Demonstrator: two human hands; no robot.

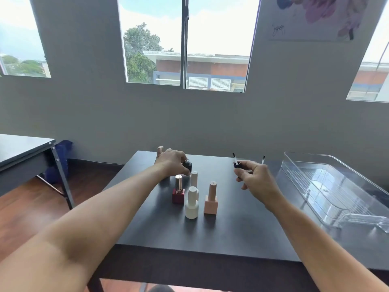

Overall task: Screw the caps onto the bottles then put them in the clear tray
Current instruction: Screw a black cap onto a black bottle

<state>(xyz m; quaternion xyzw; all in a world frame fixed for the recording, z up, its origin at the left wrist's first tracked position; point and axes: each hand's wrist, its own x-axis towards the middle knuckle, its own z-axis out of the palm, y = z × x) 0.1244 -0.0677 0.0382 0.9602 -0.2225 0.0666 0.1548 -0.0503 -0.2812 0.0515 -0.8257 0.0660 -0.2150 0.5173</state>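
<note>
The left grip [171, 160] steadied a small black glass bottle [187, 165] for capping; the right grip [256, 179] held, seemingly, its dark-blue brush cap [236, 164].

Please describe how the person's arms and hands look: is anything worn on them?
Both arms are bare up to the frame edge, with no sleeves in view. The left hand and the right hand show no gloves, watch, bracelet or rings.
</note>
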